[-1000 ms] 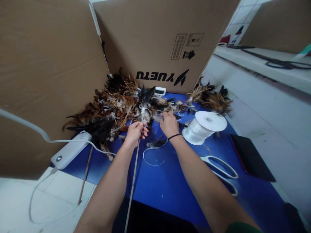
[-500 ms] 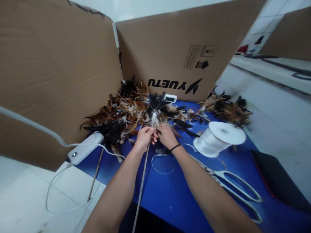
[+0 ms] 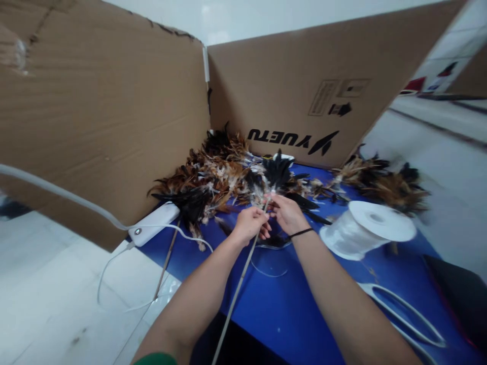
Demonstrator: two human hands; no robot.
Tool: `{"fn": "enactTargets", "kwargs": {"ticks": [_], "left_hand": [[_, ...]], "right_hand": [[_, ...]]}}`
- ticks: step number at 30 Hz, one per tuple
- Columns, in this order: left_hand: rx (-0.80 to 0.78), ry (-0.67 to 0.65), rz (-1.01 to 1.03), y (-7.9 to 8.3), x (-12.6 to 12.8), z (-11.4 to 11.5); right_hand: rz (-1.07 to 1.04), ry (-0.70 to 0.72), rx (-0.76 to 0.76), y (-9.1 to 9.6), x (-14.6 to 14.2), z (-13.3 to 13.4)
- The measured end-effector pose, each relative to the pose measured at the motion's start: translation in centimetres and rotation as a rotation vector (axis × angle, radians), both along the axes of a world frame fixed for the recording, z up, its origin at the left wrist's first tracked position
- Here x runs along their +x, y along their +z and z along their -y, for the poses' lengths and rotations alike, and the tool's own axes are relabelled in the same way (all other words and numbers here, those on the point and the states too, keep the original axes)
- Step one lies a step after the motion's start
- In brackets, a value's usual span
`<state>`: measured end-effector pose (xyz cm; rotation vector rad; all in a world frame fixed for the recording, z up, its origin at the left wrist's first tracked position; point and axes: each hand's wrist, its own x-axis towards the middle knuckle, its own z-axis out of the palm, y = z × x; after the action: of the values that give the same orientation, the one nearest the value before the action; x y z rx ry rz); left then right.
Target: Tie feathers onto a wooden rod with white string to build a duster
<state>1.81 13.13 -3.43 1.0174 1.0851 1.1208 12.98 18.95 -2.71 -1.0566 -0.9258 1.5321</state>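
My left hand [image 3: 251, 224] is closed around a thin stick [image 3: 239, 291] that slants down toward me. Higher up, my right hand [image 3: 287, 212] pinches the top of the same stick, where a tuft of black feathers [image 3: 277, 171] with white fluffy bases fans out. A thin clear ribbon [image 3: 268, 274] trails over the blue tabletop [image 3: 266, 314] below my hands. Brown and black feather bunches [image 3: 218, 177] lie heaped just beyond. Right of my right wrist stands a white spool [image 3: 367, 228] wound with clear ribbon.
White-handled scissors [image 3: 407, 309] lie partly under my right forearm. A dark flat device [image 3: 456, 294] rests at the right edge. Left are a white power bank [image 3: 154, 223] with cables and another stick [image 3: 167, 261]. Cardboard panels [image 3: 289, 91] stand behind; more feathers [image 3: 391, 180] lie back right.
The camera view has shifted, so the scene sits further right. My right hand has risen to the stick's top by the feathers, and my left hand now grips lower on it.
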Motion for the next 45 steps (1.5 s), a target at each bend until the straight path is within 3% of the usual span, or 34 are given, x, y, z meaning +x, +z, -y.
{"fn": "enactTargets", "kwargs": {"ticks": [4, 11, 19, 25, 35, 45], "left_hand": [[-0.031, -0.044, 0.000, 0.0, 0.0, 0.0], [-0.031, -0.004, -0.079, -0.5, -0.1, -0.5], [-0.030, -0.033, -0.189, -1.1, 0.1, -0.5], [-0.030, -0.020, -0.132, -1.2, 0.1, -0.3], [-0.122, -0.071, 0.068, 0.4, 0.0, 0.1], [-0.060, -0.056, 0.192, -0.2, -0.1, -0.2]], "right_hand": [[-0.005, -0.013, -0.020, 0.6, 0.5, 0.0], [-0.013, -0.050, -0.045, 2.9, 0.7, 0.5], [-0.017, -0.012, -0.024, 2.8, 0.6, 0.5], [0.050, 0.020, -0.022, 3.1, 0.4, 0.9], [0.111, 0.051, -0.022, 2.2, 0.1, 0.7], [0.081, 0.039, 0.005, 2.1, -0.4, 0.9]]}}
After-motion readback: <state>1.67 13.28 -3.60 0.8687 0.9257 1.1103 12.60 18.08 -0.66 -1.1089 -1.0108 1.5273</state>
